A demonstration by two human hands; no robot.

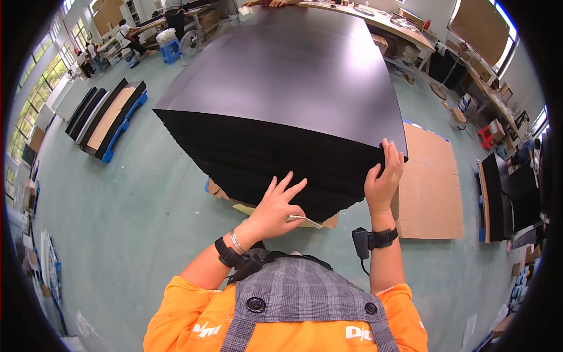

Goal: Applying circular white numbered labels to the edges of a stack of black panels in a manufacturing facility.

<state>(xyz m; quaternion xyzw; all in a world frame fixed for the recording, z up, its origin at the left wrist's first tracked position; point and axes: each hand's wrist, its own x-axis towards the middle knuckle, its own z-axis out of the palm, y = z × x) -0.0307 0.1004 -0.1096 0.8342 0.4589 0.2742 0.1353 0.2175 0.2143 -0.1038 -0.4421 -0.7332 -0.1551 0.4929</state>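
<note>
Black sheet stack stood ahead above cardboard — our left hand: fingers spread, hold on pale strip unclear; right hand: fingers extended, empty, at near-right corner — uneven push could have skewed it

The left of two fisheye cameras worn on the head looks down and forward, close above the apron bib and hands, its wide view taking in the floor and, at the curved left rim, far windows.
</note>
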